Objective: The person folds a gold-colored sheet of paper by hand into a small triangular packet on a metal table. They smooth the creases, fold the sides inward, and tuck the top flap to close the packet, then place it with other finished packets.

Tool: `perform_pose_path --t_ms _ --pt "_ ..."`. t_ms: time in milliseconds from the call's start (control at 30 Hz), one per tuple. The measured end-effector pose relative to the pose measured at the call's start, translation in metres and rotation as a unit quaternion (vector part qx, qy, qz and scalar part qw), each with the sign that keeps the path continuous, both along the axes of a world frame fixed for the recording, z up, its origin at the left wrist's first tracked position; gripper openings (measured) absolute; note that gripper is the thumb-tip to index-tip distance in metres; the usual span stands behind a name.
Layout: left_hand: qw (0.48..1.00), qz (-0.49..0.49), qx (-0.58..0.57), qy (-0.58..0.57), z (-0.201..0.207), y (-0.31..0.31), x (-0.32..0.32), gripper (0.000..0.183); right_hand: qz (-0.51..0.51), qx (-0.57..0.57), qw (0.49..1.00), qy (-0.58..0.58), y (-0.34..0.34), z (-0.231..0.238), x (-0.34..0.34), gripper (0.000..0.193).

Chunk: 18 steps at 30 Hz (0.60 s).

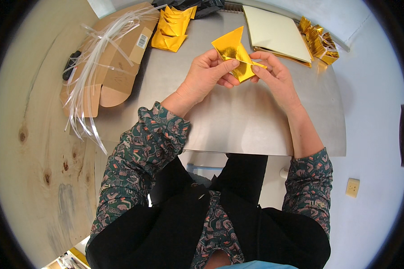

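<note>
A shiny gold foil paper (231, 45), partly folded with a pointed corner standing up, is held above the metal table between both hands. My left hand (206, 71) grips its left side, thumb on top and fingers beneath. With thumb and forefinger, my right hand (274, 74) pinches a narrow flap at the paper's right edge. Some of the foil is hidden behind my fingers. Beyond my left hand lies a row of folded gold pieces (171, 28), overlapping one another.
A stack of cream and gold sheets (278, 36) lies at the far right, beside bundled gold folded pieces (319, 41). On the left, white plastic strips (104, 42) drape over a brown cardboard box (121, 74). Black plastic (197, 8) sits at the back of the metal table (238, 125).
</note>
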<state>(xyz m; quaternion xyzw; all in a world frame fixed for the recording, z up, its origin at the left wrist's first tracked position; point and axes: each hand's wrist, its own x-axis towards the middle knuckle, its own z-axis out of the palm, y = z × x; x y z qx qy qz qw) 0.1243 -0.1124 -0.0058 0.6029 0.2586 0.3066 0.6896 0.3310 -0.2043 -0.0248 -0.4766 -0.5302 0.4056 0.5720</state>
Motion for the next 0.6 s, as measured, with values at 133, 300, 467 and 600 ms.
perform_pose_path --t_ms 133,300,467,600 --pt "1.0 0.006 0.002 0.012 0.0023 -0.0025 0.0005 0.028 -0.005 0.003 1.0 -0.005 -0.0028 0.0007 0.0003 0.03" --pt "1.0 0.002 -0.006 0.0 0.005 -0.005 0.0002 0.028 0.0 -0.006 1.0 0.012 -0.0004 -0.0006 0.002 0.028" --pt "1.0 0.0 -0.006 0.001 0.0052 -0.0052 -0.0001 0.024 0.009 0.001 0.999 0.032 0.0021 -0.0045 0.0035 0.024" --pt "1.0 -0.005 -0.011 -0.005 0.0042 -0.0047 -0.0002 0.024 0.009 -0.008 0.999 0.034 0.0032 -0.0065 0.005 0.022"
